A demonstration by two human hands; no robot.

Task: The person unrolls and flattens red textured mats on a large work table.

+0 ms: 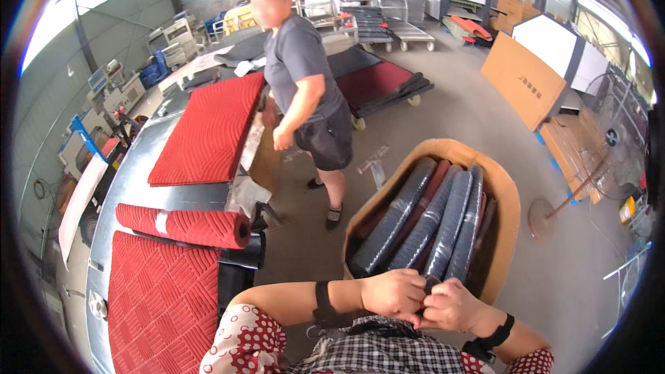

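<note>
- Head view: a cardboard box [511, 208] stands open in front of the person, and every place below is told from it.
- Inside the box, wrapped rolls [450, 225] lie slanted side by side, mostly dark, with some dark red between them.
- Left hand [393, 294]: at the box's near rim, by the near end of a dark roll; its fingers are curled in together, but what they clamp is hidden.
- Right hand [454, 305]: just beside the left, at the same rim; fingers curled too, and I cannot tell whether they grip the roll.
- Left of the box, a metal table [194, 197] bears red mats [208, 131] in a flat stack, a red roll [190, 227] with a pale band, and a flat mat [166, 298] nearest the person.
- Beyond the box and to its left, a co-worker [301, 62] stands at the table.
- Beyond the box, dark and red sheets [374, 86] lie low on wheels.
- Right of the box, a fan [611, 137] stands near leaning cardboard [523, 79].
</note>
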